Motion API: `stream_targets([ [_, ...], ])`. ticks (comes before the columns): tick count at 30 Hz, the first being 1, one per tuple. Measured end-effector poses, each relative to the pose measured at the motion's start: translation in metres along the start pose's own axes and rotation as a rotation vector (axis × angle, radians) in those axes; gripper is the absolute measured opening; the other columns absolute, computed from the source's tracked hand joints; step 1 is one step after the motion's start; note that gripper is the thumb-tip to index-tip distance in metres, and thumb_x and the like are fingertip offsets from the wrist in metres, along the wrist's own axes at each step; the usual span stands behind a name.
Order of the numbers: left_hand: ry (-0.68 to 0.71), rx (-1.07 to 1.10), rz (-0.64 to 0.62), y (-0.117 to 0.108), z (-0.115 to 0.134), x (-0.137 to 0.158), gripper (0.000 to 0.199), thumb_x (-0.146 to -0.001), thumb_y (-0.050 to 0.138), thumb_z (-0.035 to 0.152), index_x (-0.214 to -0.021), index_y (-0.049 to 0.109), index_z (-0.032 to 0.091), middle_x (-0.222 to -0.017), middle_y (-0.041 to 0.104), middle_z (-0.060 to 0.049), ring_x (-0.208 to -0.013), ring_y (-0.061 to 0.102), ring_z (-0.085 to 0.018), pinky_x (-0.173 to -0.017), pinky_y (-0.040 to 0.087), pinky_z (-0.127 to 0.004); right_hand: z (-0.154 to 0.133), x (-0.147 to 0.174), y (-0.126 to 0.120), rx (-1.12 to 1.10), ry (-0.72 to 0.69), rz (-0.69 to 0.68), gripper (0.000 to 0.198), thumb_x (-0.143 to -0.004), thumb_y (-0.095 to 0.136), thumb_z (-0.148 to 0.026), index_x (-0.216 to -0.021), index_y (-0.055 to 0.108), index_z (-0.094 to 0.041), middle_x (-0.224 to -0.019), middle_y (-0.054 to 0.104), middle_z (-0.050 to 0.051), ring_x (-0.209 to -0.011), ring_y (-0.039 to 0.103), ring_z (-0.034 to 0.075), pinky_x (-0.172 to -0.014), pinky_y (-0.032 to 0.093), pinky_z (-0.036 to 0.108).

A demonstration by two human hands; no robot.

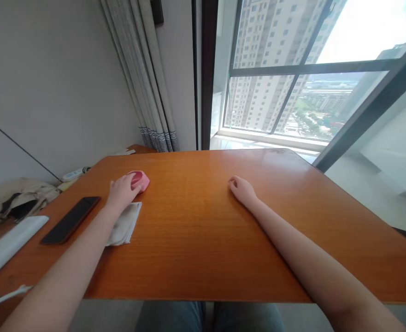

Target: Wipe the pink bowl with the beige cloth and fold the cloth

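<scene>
On the left of the table, my left hand [122,190] has its fingers and thumb around a small pink hollow object [142,180] with angled sides. Part of that object is hidden behind the fingers, so I cannot tell its exact kind. A folded light grey cloth [125,224] lies under my left wrist and forearm. My right hand [243,189] rests on the wooden table to the right of the middle. Its fingers are curled in, with nothing seen in them.
The brown wooden table [189,240] has its near edge by my lap. Left of my forearm lie a dark phone [70,220] and a long white case [11,244]. A white cable [7,297] crosses the near left corner. Beyond are a bundled beige fabric [26,196], curtain [150,78] and window [282,69].
</scene>
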State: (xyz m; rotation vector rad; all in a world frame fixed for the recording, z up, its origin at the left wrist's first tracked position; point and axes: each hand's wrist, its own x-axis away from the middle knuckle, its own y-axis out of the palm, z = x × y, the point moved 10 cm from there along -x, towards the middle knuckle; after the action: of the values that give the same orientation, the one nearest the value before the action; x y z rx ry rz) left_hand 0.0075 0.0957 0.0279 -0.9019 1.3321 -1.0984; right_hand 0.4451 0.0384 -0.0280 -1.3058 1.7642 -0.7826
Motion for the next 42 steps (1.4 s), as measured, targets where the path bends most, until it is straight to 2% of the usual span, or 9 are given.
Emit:
stream_targets([
  [5, -0.065, -0.059, -0.118, 0.025, -0.006, -0.006, 0.048, -0.081, 0.041, 0.049, -0.111, 0.059, 0.016, -0.108, 0.065, -0.017, -0.113, 0.051, -0.036, -0.099, 0.032, -0.054, -0.011, 0.003, 0.006, 0.118, -0.031, -0.05, 0.021, -0.086, 0.042, -0.026, -0.091, 0.061, -0.021, -0.082, 0.068, 0.002, -0.075, 0.058, 0.016, -0.063, 0.034, 0.025],
  [9, -0.073, -0.059, -0.124, 0.025, -0.005, -0.006, 0.045, -0.08, 0.043, 0.045, -0.107, 0.059, 0.013, -0.102, 0.065, -0.018, -0.106, 0.054, -0.035, -0.09, 0.04, -0.047, -0.012, 0.004, 0.008, 0.12, -0.014, -0.047, 0.022, -0.087, 0.041, -0.027, -0.093, 0.062, -0.022, -0.083, 0.068, 0.002, -0.076, 0.059, 0.016, -0.064, 0.034, 0.025],
  [12, -0.063, -0.028, -0.131, 0.019, 0.01, -0.005, 0.037, -0.08, 0.043, 0.041, -0.098, 0.06, 0.013, -0.097, 0.066, -0.017, -0.099, 0.057, -0.034, -0.084, 0.041, -0.046, -0.013, 0.004, 0.008, 0.119, -0.021, -0.045, 0.023, -0.087, 0.041, -0.027, -0.095, 0.062, -0.021, -0.084, 0.068, 0.003, -0.077, 0.059, 0.018, -0.064, 0.035, 0.026],
  [15, 0.013, 0.046, -0.105, 0.008, 0.049, -0.003, 0.028, -0.081, 0.045, 0.038, -0.087, 0.059, 0.015, -0.092, 0.066, -0.014, -0.096, 0.058, -0.031, -0.082, 0.042, -0.043, -0.014, 0.004, 0.007, 0.114, -0.027, -0.043, 0.024, -0.088, 0.041, -0.028, -0.096, 0.062, -0.021, -0.085, 0.068, 0.004, -0.079, 0.06, 0.018, -0.066, 0.036, 0.027],
  [19, 0.189, 0.223, -0.044, -0.003, 0.125, 0.012, 0.023, -0.081, 0.049, 0.036, -0.087, 0.058, 0.016, -0.095, 0.065, -0.013, -0.096, 0.057, -0.028, -0.084, 0.042, -0.041, -0.012, 0.005, 0.006, 0.103, -0.018, -0.042, 0.024, -0.089, 0.04, -0.031, -0.099, 0.06, -0.021, -0.083, 0.068, 0.003, -0.079, 0.06, 0.018, -0.066, 0.036, 0.026],
  [24, 0.46, 0.396, -0.071, -0.001, 0.22, 0.046, 0.023, -0.084, 0.05, 0.038, -0.085, 0.057, 0.016, -0.095, 0.064, -0.013, -0.098, 0.056, -0.028, -0.091, 0.038, -0.046, -0.015, 0.005, 0.007, 0.098, -0.039, -0.044, 0.024, -0.091, 0.039, -0.033, -0.099, 0.059, -0.022, -0.085, 0.068, 0.003, -0.08, 0.061, 0.018, -0.067, 0.036, 0.026],
  [30, 0.633, 0.431, -0.113, 0.007, 0.285, 0.061, 0.019, -0.084, 0.053, 0.037, -0.084, 0.056, 0.018, -0.096, 0.065, -0.012, -0.098, 0.057, -0.027, -0.099, 0.031, -0.05, -0.014, 0.005, 0.005, 0.118, -0.01, -0.034, 0.035, -0.097, 0.025, -0.038, -0.096, 0.056, -0.021, -0.094, 0.068, 0.007, -0.086, 0.062, 0.02, -0.067, 0.035, 0.027],
  [34, 0.651, 0.411, -0.114, 0.013, 0.294, 0.055, 0.017, -0.084, 0.053, 0.036, -0.084, 0.056, 0.019, -0.097, 0.065, -0.012, -0.099, 0.056, -0.028, -0.1, 0.029, -0.052, -0.015, 0.005, 0.004, 0.113, -0.006, -0.04, 0.035, -0.098, 0.024, -0.038, -0.095, 0.056, -0.023, -0.096, 0.068, 0.006, -0.087, 0.061, 0.018, -0.069, 0.036, 0.026],
  [42, 0.647, 0.381, -0.094, 0.022, 0.287, 0.053, 0.019, -0.085, 0.051, 0.036, -0.084, 0.057, 0.018, -0.095, 0.065, -0.012, -0.098, 0.056, -0.027, -0.103, 0.026, -0.053, -0.014, 0.005, 0.005, 0.109, 0.003, -0.05, 0.036, -0.098, 0.024, -0.039, -0.095, 0.055, -0.022, -0.093, 0.068, 0.006, -0.086, 0.061, 0.02, -0.069, 0.036, 0.027],
])
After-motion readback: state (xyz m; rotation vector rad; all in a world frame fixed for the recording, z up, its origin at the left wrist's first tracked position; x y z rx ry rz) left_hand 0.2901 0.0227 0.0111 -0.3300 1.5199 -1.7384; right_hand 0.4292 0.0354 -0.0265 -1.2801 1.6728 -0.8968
